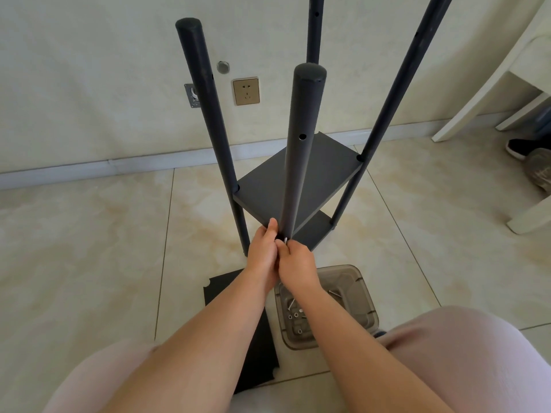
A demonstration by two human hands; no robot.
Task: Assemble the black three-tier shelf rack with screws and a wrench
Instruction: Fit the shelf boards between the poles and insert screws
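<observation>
Black rack stands on the tiled floor, four poles up, two shelves fitted, and the third shelf lies flat by the knees. Left hand grips the base of the near pole at the shelf corner; right hand pinches a small silver screw right against it. Tricky spot: both hands crowd the hole, so the screw could go in crooked or slip and roll off. The tray of spare screws sits just behind the wrists, easy to knock over.
</observation>
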